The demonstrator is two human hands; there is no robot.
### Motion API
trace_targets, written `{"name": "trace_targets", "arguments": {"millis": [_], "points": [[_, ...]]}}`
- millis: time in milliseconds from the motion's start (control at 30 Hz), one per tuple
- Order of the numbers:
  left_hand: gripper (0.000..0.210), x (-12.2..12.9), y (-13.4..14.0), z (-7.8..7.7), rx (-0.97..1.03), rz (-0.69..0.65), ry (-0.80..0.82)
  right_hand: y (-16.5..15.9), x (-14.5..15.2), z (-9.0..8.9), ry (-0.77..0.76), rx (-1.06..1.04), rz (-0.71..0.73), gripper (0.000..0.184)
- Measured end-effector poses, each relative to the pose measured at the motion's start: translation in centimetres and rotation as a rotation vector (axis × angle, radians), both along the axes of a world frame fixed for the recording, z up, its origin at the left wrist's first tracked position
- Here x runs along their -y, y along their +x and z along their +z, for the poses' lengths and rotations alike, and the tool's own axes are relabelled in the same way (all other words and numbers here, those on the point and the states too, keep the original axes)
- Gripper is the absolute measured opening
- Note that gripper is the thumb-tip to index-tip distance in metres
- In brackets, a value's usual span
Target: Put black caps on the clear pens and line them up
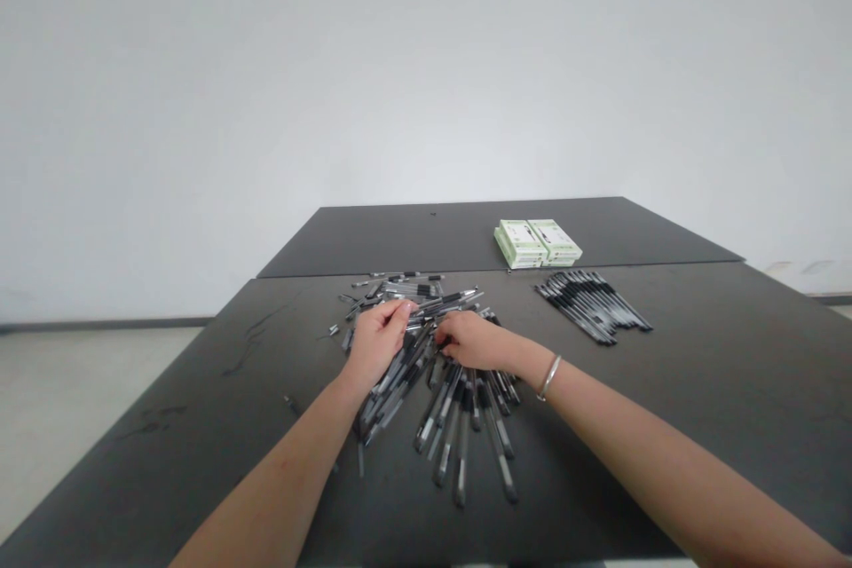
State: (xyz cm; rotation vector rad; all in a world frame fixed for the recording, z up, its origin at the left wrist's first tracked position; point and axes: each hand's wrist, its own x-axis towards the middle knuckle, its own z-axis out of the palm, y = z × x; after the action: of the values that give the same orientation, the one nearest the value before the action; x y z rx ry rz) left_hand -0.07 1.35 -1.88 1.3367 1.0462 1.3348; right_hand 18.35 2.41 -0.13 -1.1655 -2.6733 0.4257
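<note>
The left hand [381, 337] and the right hand [469, 339] work close together over a heap of pens [392, 386] on the dark tabletop [232, 373]. The left has its thumb drawn in against the fingers, leaving little gap; a pen seems to lie at its fingertips, though whether it is gripped I cannot tell. The right is loosely curled, fingertips down among the pens, and what it has hold of, if anything, is hidden. The heap lies under and between both hands, with some pens fanning out from beneath the right hand towards the body and others scattered just beyond the left. To the right of the right hand and a little farther off, a row of pens [592, 306] lies side by side; beyond it, farther from both hands, sit green-and-white boxes [538, 243]. Each pen looks light, thin and stiff, with a clear, probably smooth plastic barrel that should slip or roll easily and tangle with its neighbours. The dark grip section would likely be the surest place for thumb and forefinger; a gentle pinch should be enough, since hard squeezing gains little on so slim a barrel.
</note>
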Motion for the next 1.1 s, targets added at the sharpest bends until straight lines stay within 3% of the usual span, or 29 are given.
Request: {"name": "trace_targets", "arguments": {"millis": [467,533,667,767,933,1100], "points": [[0.034,-0.1,0.1,-0.1,0.114,-0.014,-0.051,0.9,0.5,-0.5,-0.01,-0.103,-0.107,0.004],[0.031,-0.1,0.1,-0.1,0.132,-0.017,-0.054,1.5,1.0,-0.6,-0.063,-0.225,-0.138,0.008],[0.027,0.1,0.1,0.1,0.157,-0.031,-0.063,3.0,2.1,-0.6,-0.421,-0.762,-0.182,0.026],[0.026,0.3,0.1,0.3,0.168,-0.043,-0.066,4.1,2.8,-0.4,-0.583,-0.972,-0.203,0.032],[0.027,0.3,0.2,0.4,0.174,-0.06,-0.069,5.2,3.6,-0.8,-0.633,-1.181,-0.121,0.025],[0.027,0.3,0.2,0.1,0.151,-0.097,-0.102,5.7,3.9,-1.2,-0.643,-1.216,-0.09,0.021]]}}
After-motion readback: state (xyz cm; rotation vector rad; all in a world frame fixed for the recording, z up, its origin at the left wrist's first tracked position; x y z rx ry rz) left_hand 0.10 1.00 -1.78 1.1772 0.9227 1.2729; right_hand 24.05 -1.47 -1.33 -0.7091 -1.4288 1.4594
